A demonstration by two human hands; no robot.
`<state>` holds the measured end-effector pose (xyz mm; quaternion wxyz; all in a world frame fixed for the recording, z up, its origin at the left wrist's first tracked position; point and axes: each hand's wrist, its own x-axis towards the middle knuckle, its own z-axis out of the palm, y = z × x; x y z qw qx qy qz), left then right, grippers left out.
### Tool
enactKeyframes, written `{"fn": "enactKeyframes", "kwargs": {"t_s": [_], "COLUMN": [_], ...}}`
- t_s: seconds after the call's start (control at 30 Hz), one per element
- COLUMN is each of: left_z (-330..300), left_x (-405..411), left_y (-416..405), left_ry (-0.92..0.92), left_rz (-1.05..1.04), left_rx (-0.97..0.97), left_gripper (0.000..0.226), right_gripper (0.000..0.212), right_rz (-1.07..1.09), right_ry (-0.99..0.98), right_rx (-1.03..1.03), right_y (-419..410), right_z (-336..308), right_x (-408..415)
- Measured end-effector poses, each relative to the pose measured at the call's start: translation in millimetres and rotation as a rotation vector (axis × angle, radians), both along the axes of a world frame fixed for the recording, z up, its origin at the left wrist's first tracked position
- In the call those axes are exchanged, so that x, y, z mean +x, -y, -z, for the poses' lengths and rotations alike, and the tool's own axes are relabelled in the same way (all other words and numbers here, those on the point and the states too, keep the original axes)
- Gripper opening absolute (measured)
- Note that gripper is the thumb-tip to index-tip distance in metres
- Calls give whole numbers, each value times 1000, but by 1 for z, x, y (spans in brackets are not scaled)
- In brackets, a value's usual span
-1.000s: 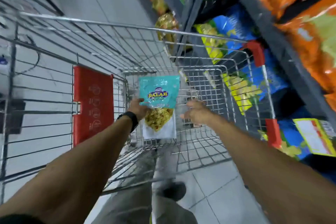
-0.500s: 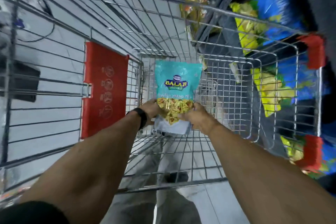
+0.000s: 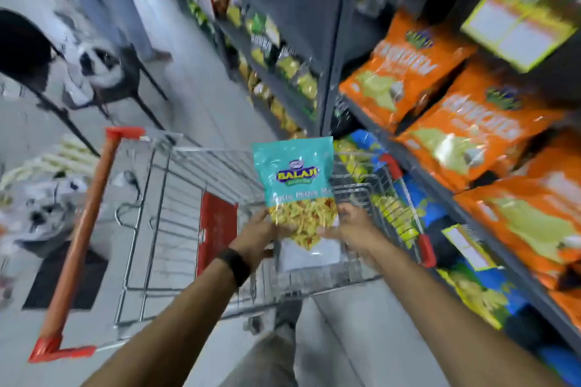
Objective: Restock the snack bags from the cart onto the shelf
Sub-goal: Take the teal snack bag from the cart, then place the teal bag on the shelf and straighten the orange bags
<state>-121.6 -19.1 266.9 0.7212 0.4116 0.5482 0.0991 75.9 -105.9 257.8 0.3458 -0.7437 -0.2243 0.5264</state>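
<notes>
Two hands, my left hand (image 3: 256, 237) and right hand (image 3: 353, 226), grip the teal Balaji snack bag (image 3: 295, 185), now lifted clear above the wire cart (image 3: 176, 229) toward the shelf (image 3: 440, 195), so placing comes next.

Bare forearms, no sleeves reaching them; a black wristband (image 3: 235, 264) sits just behind the left hand (image 3: 256, 237); grey trousers (image 3: 283, 352) below.

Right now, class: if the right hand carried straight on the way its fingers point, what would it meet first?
The right hand points left, so it meets the teal snack bag it already grips; beyond lies the left hand.
</notes>
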Motion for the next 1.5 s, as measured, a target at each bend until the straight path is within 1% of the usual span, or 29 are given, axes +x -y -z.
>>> {"fn": "enactKeyframes", "kwargs": {"t_s": [0.1,0.17,0.23,0.37,0.43,0.53,0.63,0.7,0.83,0.93,1.03,1.1,1.17,1.27,1.33,1.37,1.43,1.5], "left_z": [-75,-122,-167,-250,-286,-331,-367,-381,-387,-373,-356,-346,-342,-337,-336,-336,-334,-335], "left_x": [11,28,51,108,143,200,261,301,361,382,389,388,387,384,381,380,380,377], "left_y": [24,38,48,59,62,61,61,61,62,56,47,40,32,20,11,6,-3,-5], "left_ry": [100,185,311,552,644,772,816,836,851,834,807,792,790,785,755,735,711,692], "left_rz": [78,144,212,382,453,551,630,660,699,749,797,811,830,828,829,823,838,911], "left_rx": [139,248,358,561,632,681,762,811,824,795,763,781,799,796,789,792,812,829], "left_gripper": [47,46,47,48,51,49,48,50,62,65,70,74,74,70,72,73,73,74], "right_gripper": [49,49,48,58,62,68,64,58,63,58,57,65,80,104,114,114,108,102], "right_rz": [49,109,178,313,385,497,603,682,813,851,856,868,886,907,941,957,979,1000], "right_ry": [23,88,155,341,453,601,733,799,947,969,942,944,964,986,959,943,936,947], "right_rx": [157,267,381,553,615,682,689,662,583,533,544,549,570,658,688,694,687,672], "right_y": [39,65,89,131,147,166,176,176,166,159,157,155,149,137,128,124,116,108], "right_z": [-72,-117,-162,-250,-289,-339,-372,-383,-384,-364,-340,-332,-328,-325,-325,-325,-325,-325], "right_x": [11,23,40,81,105,138,174,195,224,235,239,235,231,223,222,222,223,223]}}
